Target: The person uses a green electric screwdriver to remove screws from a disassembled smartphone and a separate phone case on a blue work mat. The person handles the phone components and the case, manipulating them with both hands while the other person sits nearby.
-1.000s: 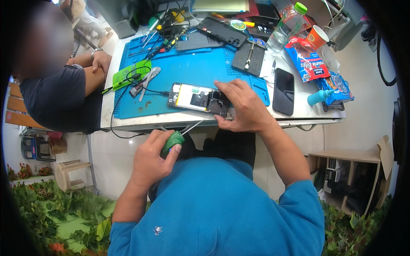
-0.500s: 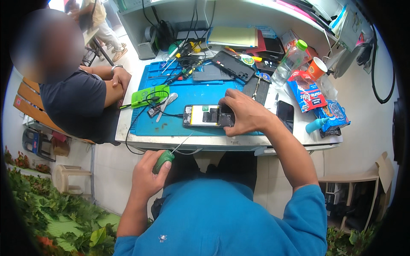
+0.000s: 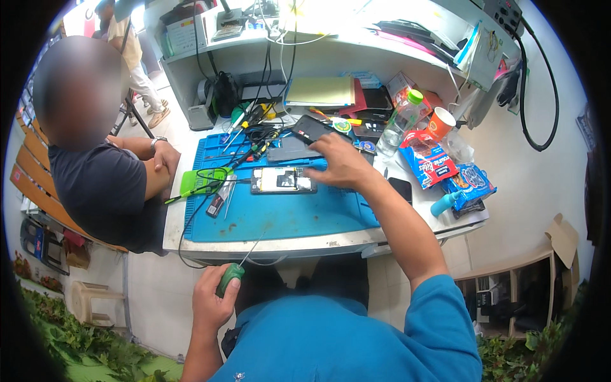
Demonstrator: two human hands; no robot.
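Note:
My left hand (image 3: 213, 296) is closed round the handle of a green screwdriver (image 3: 228, 281), its thin shaft pointing up toward the desk's front edge. An opened smartphone (image 3: 273, 180), its battery exposed, lies on the blue mat (image 3: 273, 219) with a cable at its left end. My right hand (image 3: 334, 162) is open just above and right of it, fingers apart and reaching toward a dark phone case (image 3: 307, 130). I cannot tell whether any fingertip touches anything. Beside the cables lies a green packet (image 3: 189, 183).
At the right stand a bottle (image 3: 396, 130), a paper cup (image 3: 439, 124), snack packets (image 3: 426, 165) and a teal dropper bottle (image 3: 445, 202). A shelf (image 3: 229, 41) spans the back. A seated person (image 3: 102, 191) is close at the left; others stand behind.
The phone lies farther back on the mat. My right hand has released it and moved up and away, fingers spreading. The view has tilted upward; my left hand still holds the screwdriver.

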